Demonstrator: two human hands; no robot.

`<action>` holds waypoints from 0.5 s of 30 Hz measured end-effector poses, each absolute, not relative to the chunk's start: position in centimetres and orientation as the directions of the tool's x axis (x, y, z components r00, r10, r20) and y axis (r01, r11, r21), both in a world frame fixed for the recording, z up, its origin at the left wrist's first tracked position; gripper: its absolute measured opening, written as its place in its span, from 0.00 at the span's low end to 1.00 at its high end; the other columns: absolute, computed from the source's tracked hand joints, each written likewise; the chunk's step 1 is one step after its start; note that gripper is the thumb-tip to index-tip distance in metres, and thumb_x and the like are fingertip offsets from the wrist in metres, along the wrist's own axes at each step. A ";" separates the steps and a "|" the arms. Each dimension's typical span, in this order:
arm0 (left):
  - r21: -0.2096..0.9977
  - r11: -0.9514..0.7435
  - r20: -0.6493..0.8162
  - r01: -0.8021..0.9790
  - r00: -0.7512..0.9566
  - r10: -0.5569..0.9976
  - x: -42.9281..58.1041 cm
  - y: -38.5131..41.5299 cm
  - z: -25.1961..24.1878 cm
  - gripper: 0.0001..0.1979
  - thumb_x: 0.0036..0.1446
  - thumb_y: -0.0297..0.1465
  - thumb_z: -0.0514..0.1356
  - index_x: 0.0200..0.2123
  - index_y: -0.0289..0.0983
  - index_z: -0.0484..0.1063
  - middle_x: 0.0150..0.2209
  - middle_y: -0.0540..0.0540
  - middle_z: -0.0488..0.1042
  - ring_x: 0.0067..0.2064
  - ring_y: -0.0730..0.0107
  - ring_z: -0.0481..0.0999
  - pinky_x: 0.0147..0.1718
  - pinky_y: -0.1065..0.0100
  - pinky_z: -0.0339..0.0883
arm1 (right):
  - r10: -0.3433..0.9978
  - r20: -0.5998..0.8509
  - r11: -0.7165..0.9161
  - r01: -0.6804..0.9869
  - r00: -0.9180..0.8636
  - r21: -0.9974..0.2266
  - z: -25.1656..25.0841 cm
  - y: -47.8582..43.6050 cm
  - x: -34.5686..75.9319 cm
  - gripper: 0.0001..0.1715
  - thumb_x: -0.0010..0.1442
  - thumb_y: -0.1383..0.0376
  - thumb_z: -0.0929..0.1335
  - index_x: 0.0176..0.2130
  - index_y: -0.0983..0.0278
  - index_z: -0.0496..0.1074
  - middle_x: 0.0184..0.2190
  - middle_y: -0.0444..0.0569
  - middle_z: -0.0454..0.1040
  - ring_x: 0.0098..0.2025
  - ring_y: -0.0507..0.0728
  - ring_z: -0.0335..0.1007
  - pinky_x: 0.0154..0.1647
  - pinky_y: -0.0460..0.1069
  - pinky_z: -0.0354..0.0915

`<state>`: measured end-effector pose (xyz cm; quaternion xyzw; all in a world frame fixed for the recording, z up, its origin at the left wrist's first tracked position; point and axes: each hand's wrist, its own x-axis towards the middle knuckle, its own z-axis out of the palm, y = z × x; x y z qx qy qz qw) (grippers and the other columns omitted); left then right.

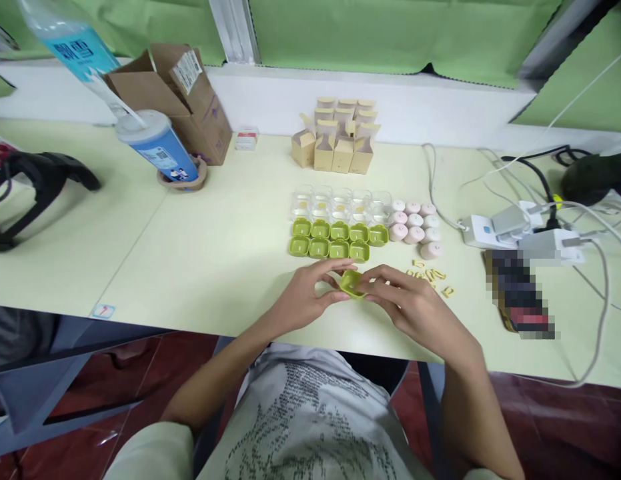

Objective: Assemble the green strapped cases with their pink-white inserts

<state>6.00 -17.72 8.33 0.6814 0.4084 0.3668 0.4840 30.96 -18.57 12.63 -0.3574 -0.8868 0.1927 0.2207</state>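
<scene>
A small green square cup (350, 283) is held just above the table's near side, its hollow facing up. My left hand (310, 293) grips its left side between thumb and fingers. My right hand (407, 300) is closed at the cup's right side, fingertips at its rim and inside; whether they pinch a small part cannot be made out. Beyond my hands, more green cups (320, 248) sit in two rows. Clear plastic pieces (341, 200) line up behind them. Pale pink and white rounded pieces (414, 233) stand to the right, with small yellow pieces (433, 275) scattered nearer me.
Small open cardboard boxes (343, 150) stand at the back wall. A blue cup with a straw (163, 150), a bottle (75, 47) and a brown carton (190, 100) are at the left. White chargers and a power strip (490, 230) with cables, plus a pixelated phone-like object (520, 293), lie right.
</scene>
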 end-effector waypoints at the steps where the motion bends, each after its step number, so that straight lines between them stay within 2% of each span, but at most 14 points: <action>1: 0.977 -0.157 0.080 0.147 0.430 0.899 5.9 -17.6 8.4 0.23 0.66 0.30 0.72 0.63 0.44 0.77 0.60 0.44 0.84 0.51 0.63 0.85 0.57 0.58 0.80 | 0.714 0.256 0.665 0.516 -0.652 -0.540 12.6 -18.4 31.2 0.16 0.77 0.74 0.66 0.52 0.60 0.81 0.51 0.51 0.83 0.48 0.57 0.83 0.46 0.50 0.75; 3: 0.988 -0.113 0.056 0.102 0.446 0.893 5.7 -17.5 8.5 0.23 0.67 0.33 0.71 0.63 0.43 0.76 0.58 0.43 0.85 0.51 0.63 0.86 0.54 0.60 0.81 | 0.715 0.290 0.657 0.469 -0.636 -0.590 12.7 -18.1 32.1 0.13 0.76 0.74 0.67 0.49 0.60 0.80 0.46 0.48 0.84 0.46 0.56 0.84 0.46 0.48 0.75; 5: 0.974 -0.163 0.094 0.159 0.373 0.923 5.5 -17.3 8.7 0.24 0.68 0.35 0.70 0.65 0.43 0.75 0.57 0.42 0.85 0.50 0.64 0.85 0.53 0.61 0.81 | 0.751 0.340 0.645 0.518 -0.566 -0.562 12.7 -17.7 33.3 0.10 0.76 0.72 0.69 0.47 0.61 0.81 0.42 0.47 0.84 0.41 0.55 0.83 0.44 0.48 0.74; 8: 0.890 -0.326 0.273 0.318 0.201 0.941 4.4 -16.7 9.2 0.14 0.70 0.34 0.67 0.57 0.42 0.80 0.55 0.43 0.84 0.51 0.66 0.84 0.52 0.63 0.80 | 0.812 0.399 0.576 0.696 -0.426 -0.430 12.0 -16.9 34.8 0.12 0.75 0.73 0.68 0.48 0.63 0.82 0.40 0.49 0.84 0.35 0.56 0.81 0.39 0.50 0.72; 10: 0.835 -0.370 0.361 0.407 0.102 0.927 3.1 -15.9 9.6 0.09 0.71 0.33 0.65 0.51 0.40 0.82 0.52 0.44 0.83 0.50 0.67 0.83 0.49 0.65 0.80 | 0.835 0.375 0.528 0.778 -0.402 -0.341 10.9 -16.2 35.0 0.15 0.75 0.73 0.66 0.50 0.65 0.83 0.40 0.51 0.85 0.34 0.57 0.80 0.37 0.51 0.71; 12: 0.800 -0.335 0.375 0.498 0.021 0.927 1.5 -15.1 9.6 0.09 0.70 0.32 0.64 0.50 0.40 0.81 0.51 0.45 0.82 0.49 0.67 0.83 0.46 0.66 0.80 | 0.853 0.320 0.498 0.828 -0.413 -0.258 9.7 -15.7 34.7 0.17 0.75 0.73 0.65 0.51 0.65 0.83 0.39 0.52 0.85 0.33 0.58 0.80 0.34 0.52 0.67; 15: 0.774 -0.202 0.279 0.600 -0.036 0.960 -0.4 -14.3 9.0 0.15 0.66 0.32 0.65 0.55 0.39 0.78 0.53 0.42 0.81 0.48 0.65 0.82 0.42 0.65 0.80 | 0.868 0.270 0.457 0.883 -0.417 -0.108 8.4 -15.1 33.7 0.19 0.73 0.75 0.64 0.49 0.66 0.83 0.38 0.53 0.86 0.34 0.60 0.79 0.31 0.52 0.59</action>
